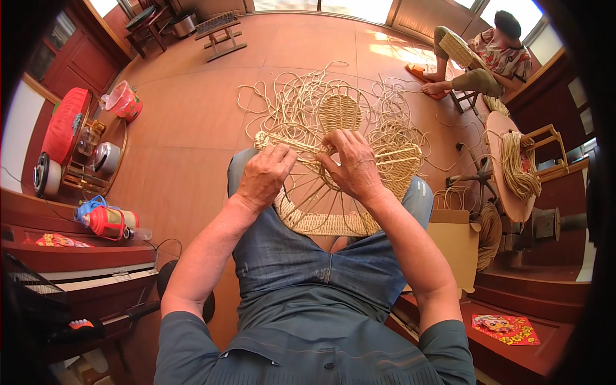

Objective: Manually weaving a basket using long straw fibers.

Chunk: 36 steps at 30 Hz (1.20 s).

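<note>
A wire frame partly woven with pale straw cord [333, 224] rests across my lap, with bare spokes in its middle and a thick woven band along its near side. My left hand [266, 172] is closed at the frame's left side, its fingers gripping the frame by a knobbly woven end [262, 139]. Just right of centre, my right hand [354, 163] pinches straw cord against the frame; its fingertips are partly hidden. A round woven panel [340, 113] stands beyond my right hand. Loose straw cord [292, 96] lies in tangled loops on the far side.
At the far right sits another person [500, 54] holding a woven piece [463, 51]. Cord hanks [518, 163] hang by a round board [497, 125] on the right, near a cardboard box [449, 240]. Left are a pink bucket [123, 101], a red thermos [106, 221] and a low bench [218, 29].
</note>
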Available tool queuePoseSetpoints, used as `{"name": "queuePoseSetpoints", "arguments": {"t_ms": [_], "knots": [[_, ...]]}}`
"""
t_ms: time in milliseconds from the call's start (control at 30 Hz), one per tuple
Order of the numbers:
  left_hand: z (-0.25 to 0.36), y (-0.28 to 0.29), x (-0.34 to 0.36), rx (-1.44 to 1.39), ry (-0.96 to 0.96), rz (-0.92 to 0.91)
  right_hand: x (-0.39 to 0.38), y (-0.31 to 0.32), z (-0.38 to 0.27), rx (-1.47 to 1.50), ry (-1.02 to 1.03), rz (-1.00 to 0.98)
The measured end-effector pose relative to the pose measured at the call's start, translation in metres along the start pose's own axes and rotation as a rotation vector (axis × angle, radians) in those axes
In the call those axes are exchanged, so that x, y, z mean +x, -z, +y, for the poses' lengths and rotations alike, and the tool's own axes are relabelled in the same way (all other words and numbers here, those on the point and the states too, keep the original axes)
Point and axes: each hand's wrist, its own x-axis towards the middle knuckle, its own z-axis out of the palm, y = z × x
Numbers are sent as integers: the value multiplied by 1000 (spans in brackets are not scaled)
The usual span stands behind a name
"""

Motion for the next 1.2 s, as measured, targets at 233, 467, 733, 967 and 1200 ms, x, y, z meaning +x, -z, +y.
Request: {"name": "queuePoseSetpoints", "arguments": {"t_ms": [233,467,733,967,1200], "knots": [[13,13,-4,37,-140,151,0,0,3,11,7,18],[82,9,-24,-282,56,-54,1,9,2,9,42,-75],[77,8,-35,-342,155,-19,-5,17,-7,-94,25,-166],[62,12,-31,-428,449,-13,-5,13,-12,-147,-6,-165],[62,16,-28,-247,413,-135,-7,13,-9,-151,5,-142]]}}
